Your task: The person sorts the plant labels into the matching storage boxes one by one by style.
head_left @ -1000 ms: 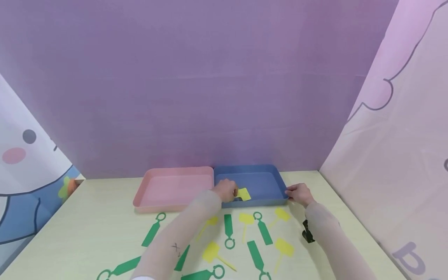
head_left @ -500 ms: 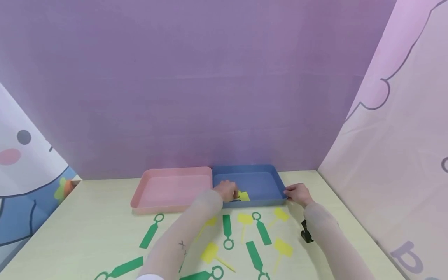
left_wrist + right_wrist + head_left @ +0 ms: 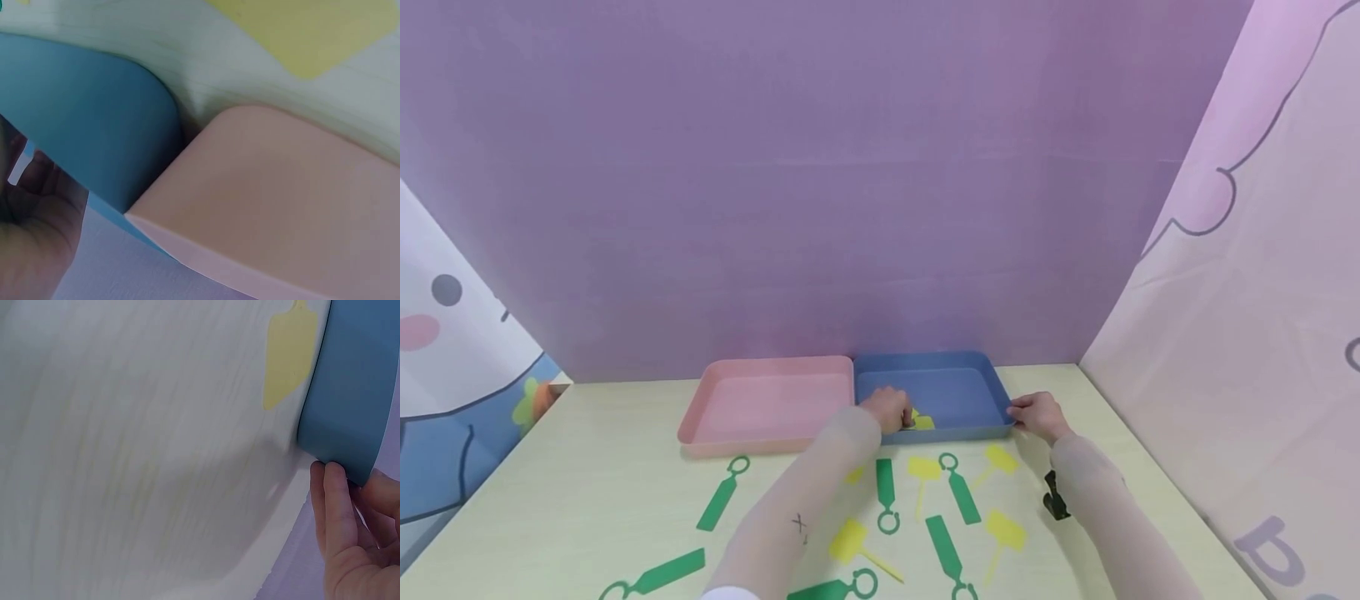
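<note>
Left hand (image 3: 889, 410) inside the shallow blue rectangular tray (image 3: 958, 387), right hand (image 3: 1041, 417) pinching that tray's corner

From the head, the left hand is bent down over the near left part of the blue tray, its fingertips at a flat yellow tag (image 3: 923, 423) lying there, partly covered by the hand. Whether the fingers pinch the tag or only touch it, I cannot tell; the left wrist view hides their tips behind the tray's wall.

That same view shows what the head view has under the forearm: the outer wall of the blue tray meeting the shallow pink rectangular tray (image 3: 778, 400), the two touching at their rims. The right wrist view gives the other grip closely: fingers along the blue tray's outside corner, thumb at the rim.

On the pale wood-grain table (image 3: 587, 475) in front of the trays lie flat yellow tags with thin stems (image 3: 1006, 530) and flat green tags with ring ends (image 3: 964, 498). A small black object (image 3: 1055, 500) sits beside the right sleeve (image 3: 1093, 487), partly hidden.
</note>
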The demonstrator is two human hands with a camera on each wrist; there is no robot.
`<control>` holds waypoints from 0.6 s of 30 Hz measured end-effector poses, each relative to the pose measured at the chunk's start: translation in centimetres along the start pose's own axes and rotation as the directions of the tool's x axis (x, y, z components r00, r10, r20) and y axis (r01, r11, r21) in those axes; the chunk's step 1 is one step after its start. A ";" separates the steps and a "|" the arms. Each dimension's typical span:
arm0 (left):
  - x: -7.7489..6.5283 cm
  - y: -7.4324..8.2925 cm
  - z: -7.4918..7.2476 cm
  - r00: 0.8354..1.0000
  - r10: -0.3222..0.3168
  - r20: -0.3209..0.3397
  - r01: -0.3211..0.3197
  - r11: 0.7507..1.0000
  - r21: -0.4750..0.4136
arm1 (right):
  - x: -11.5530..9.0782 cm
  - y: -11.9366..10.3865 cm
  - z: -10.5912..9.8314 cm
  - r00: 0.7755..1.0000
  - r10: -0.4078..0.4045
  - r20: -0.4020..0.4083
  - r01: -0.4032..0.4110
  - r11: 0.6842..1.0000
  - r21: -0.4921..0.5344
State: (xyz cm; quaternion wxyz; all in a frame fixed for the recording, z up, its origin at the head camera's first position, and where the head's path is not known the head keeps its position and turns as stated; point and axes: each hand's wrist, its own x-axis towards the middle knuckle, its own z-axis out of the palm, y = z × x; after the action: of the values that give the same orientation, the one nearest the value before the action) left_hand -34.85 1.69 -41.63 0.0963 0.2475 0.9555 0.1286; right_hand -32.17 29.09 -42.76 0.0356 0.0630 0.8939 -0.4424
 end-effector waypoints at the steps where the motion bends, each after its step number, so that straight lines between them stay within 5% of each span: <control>1: 0.0 0.0 0.0 1.000 0.000 0.000 0.000 1.000 0.001 | 0.0 0.0 0.0 1.000 0.003 -0.001 -0.003 1.000 0.000; 18: 0.4 -0.2 0.4 1.000 -0.024 -0.012 0.024 1.000 -0.004 | -0.2 -0.3 0.0 1.000 -0.019 0.007 0.019 1.000 -0.005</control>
State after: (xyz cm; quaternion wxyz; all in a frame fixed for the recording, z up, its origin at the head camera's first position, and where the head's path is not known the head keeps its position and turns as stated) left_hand -35.18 1.78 -42.15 0.0927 0.2352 0.9587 0.1306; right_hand -32.00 28.87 -42.52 0.0345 0.0529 0.8954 -0.4408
